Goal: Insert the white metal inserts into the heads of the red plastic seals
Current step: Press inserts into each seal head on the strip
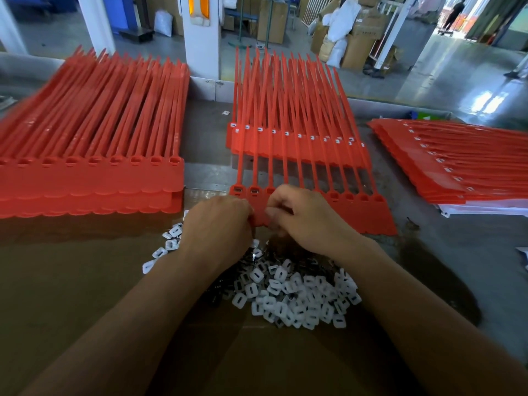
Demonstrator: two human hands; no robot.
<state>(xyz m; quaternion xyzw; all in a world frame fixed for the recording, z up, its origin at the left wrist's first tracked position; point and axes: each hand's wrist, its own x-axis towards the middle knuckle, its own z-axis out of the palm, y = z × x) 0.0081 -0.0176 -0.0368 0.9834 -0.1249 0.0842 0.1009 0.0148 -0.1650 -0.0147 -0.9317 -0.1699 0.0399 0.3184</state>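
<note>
A joined strip of red plastic seals point(354, 208) lies in front of me with its heads in a row, tails pointing away. Two heads at its left end point(245, 191) show inserts seated; those to the right look hollow. My left hand point(218, 224) and my right hand point(300, 218) meet over the strip's near edge, fingers curled. What the fingertips pinch is hidden. A heap of white inserts point(294, 298) lies on the brown cardboard point(71, 281) just below my wrists.
A thick stack of red seal strips point(94, 172) sits at the left. Another stack with white inserts in the heads point(288, 138) lies beyond my hands, and a third point(457, 161) fans out at the right. Grey table surface point(445, 252) shows at the right.
</note>
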